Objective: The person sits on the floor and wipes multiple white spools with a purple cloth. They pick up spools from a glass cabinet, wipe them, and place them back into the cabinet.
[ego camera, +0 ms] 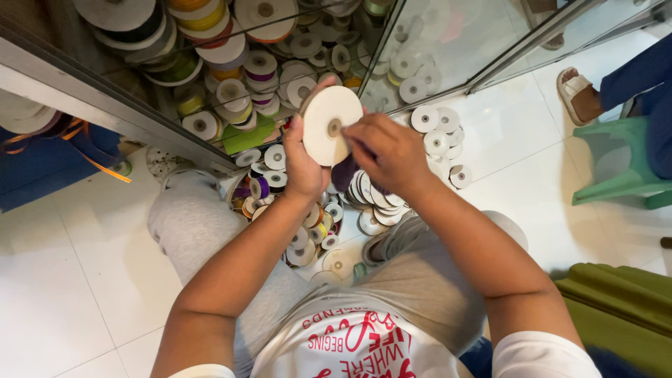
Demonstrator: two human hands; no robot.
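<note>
Beyond both hands, a glass display case [448, 49] is standing open, its shelves filling with stacked ribbon spools [231, 77] in white, yellow, green and purple. Below the hands, the white tiled floor [63, 280] is carrying a loose heap of smaller spools [308, 231], lying between the seated person's knees. To the right of the right hand, a green plastic stool [616, 168] is standing well apart, with another person's sandalled foot [577, 94] beside it. The left hand [302, 164] is gripping a cream round ribbon spool [330, 126] by its rim, holding it upright in front of the case. The right hand [388, 150] is touching the spool's face near its hub, fingers curling; a dark purple ribbon end [343, 173] is hanging just under the spool.
</note>
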